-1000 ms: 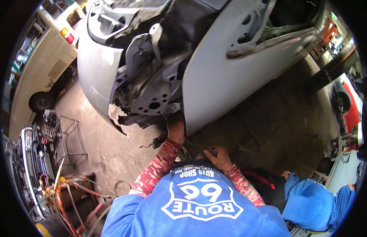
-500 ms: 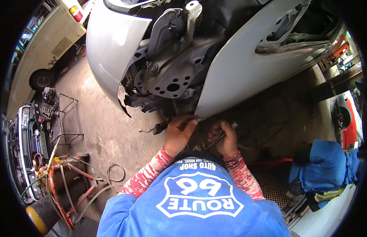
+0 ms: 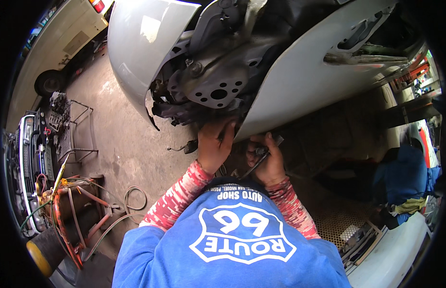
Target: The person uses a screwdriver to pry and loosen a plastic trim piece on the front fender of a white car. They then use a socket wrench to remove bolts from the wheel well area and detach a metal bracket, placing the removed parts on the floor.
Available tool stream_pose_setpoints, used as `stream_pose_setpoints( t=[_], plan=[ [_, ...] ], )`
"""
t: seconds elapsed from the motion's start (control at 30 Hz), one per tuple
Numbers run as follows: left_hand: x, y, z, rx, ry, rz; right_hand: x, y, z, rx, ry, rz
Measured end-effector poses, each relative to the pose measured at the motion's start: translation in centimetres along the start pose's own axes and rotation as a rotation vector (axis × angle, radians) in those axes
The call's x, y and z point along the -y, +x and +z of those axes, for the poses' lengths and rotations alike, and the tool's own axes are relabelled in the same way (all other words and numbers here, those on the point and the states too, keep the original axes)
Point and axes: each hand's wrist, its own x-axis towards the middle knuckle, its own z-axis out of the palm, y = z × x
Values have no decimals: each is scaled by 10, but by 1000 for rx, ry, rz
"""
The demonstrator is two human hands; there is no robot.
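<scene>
My left hand (image 3: 216,144) reaches up to the dark underside of the car, beside the lower tip of the grey fender (image 3: 300,72). Its fingertips are lost in shadow among the parts, so its grip is unclear. Just above it is a grey metal plate (image 3: 204,91) with several round holes. Closed round a socket wrench (image 3: 254,165), my right hand (image 3: 271,156) is below the fender's lower edge. The tool's handle slants down toward my chest, and a pale metal end sticks out past my fingers.
A grey bumper (image 3: 136,53) curves down at the left of the opening. A connector on a wire (image 3: 187,147) hangs left of my left hand. Further left are a metal stand (image 3: 81,129), an orange-framed cart (image 3: 64,221) and a coiled hose (image 3: 135,197). Blue cloth (image 3: 400,173) lies at right.
My left hand has moved up from the fender's lower tip into the dark parts behind it. My right hand has risen slightly leftward with the socket wrench, and the view has shifted.
</scene>
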Motion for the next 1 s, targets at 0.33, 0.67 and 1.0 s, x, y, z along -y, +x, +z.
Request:
stream_pose_setpoints(
  t=[0.33,0.67,1.0],
  plan=[
    [2,46,24,73,241,136,-17,28,6,156,-209,78],
    [34,45,33,182,170,118,-55,44,11,92,-344,-1],
    [22,63,32,309,-160,-228,-58,80,36,72,-424,-241]
  ],
)
